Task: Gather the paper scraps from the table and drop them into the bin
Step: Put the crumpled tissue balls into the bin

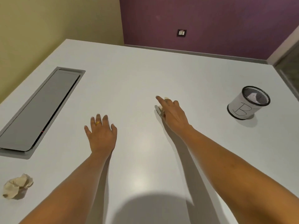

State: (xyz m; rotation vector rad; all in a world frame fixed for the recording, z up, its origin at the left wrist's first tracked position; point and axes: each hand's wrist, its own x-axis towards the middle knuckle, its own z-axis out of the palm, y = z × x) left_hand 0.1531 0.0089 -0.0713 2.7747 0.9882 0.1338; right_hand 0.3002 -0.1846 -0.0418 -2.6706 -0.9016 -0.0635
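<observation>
So this looks like the pickup step, right in the middle of grabbing a scrap. The right hand [173, 113] is reached out over the counter [137, 75] with the index finger stretched forward, and a small pale paper scrap [161, 106] peeks out from under its fingers. Most of the scrap is hidden by the hand, so I honestly can't tell whether it's pinched yet or just being pressed against the surface.

The left hand [101, 132] is flat on the counter with fingers spread, holding nothing, sitting well apart from the right one.

The bin [248, 102] is a little mesh cup wrapped in white paper, off to the right of the right hand and a bit farther out. Something pale is already lying inside it.

There's also a crumpled paper ball [17, 185] way back near the left elbow, untouched, so I'd say the job is partly done.

Next move, my guess: close the fingers properly on the thin scrap (flat paper is fiddly to lift off a smooth top), then swing right over the bin's rim and let go.
</observation>
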